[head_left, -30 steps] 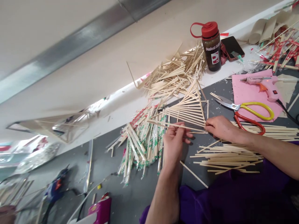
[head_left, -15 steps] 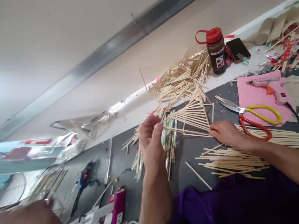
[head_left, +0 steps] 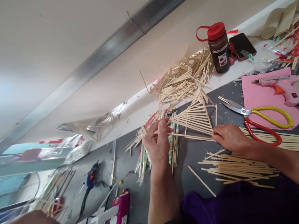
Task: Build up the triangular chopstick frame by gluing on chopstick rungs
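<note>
Between my hands is a frame of thin, chopstick-like wooden sticks (head_left: 193,120), with several sticks fanned closely across it. My left hand (head_left: 158,138) pinches its narrow left end between thumb and fingers; the exact contact is partly hidden. At the lower right corner, my right hand (head_left: 227,136) is closed on the frame, thumb and forefinger together. A row of loose wooden sticks (head_left: 238,168) lies just below my right hand. Scissors (head_left: 247,112) with one yellow and one red handle lie beyond that hand. Sticks in printed clear wrappers (head_left: 174,149) lie under and beside my left hand.
A pink glue gun (head_left: 286,90) rests on a pink sheet (head_left: 249,90) at right. At the back are a heap of sticks (head_left: 179,81), a red-capped bottle (head_left: 219,51) and a phone (head_left: 243,46). A blue glue gun (head_left: 90,177) and a magenta box (head_left: 120,207) are at left.
My view has shifted slightly, so most table items appear further right. My left hand has tilted and its fingers have curled more around the frame's end. My right hand keeps its hold.
</note>
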`<state>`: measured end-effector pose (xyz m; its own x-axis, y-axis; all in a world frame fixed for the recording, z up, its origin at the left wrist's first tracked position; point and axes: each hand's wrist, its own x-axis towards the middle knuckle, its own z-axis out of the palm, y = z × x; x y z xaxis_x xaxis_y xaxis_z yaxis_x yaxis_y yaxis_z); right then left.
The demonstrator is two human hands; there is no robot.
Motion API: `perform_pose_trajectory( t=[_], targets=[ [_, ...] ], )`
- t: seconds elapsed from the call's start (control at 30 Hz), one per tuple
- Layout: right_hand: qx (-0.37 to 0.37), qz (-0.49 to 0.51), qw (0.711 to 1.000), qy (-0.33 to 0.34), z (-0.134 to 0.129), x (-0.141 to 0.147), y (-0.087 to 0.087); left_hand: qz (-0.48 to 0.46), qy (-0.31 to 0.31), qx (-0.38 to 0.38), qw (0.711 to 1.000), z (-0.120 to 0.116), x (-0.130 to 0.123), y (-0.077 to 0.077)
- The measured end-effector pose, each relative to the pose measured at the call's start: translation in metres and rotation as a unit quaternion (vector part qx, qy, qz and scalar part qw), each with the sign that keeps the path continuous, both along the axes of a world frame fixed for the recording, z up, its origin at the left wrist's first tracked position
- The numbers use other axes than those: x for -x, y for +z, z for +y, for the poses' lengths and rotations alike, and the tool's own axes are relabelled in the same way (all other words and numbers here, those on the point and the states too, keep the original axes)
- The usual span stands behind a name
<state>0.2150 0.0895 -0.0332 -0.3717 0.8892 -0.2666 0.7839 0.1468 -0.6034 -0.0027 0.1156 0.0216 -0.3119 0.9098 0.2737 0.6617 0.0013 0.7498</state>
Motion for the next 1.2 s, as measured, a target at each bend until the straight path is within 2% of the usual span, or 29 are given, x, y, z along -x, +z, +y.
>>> perform_pose_trajectory(
  t=[0.6,1.2],
  targets=[
    [0.007,0.011,1.000,-0.003,0.0004,-0.0004,0.0021,-0.067,0.004,-0.014,0.998,-0.0030,-0.0016,-0.0057],
    [0.019,0.013,1.000,-0.003,0.0014,-0.0005,0.0061,-0.053,0.019,-0.029,0.998,-0.0030,-0.0027,-0.0082]
  ],
)
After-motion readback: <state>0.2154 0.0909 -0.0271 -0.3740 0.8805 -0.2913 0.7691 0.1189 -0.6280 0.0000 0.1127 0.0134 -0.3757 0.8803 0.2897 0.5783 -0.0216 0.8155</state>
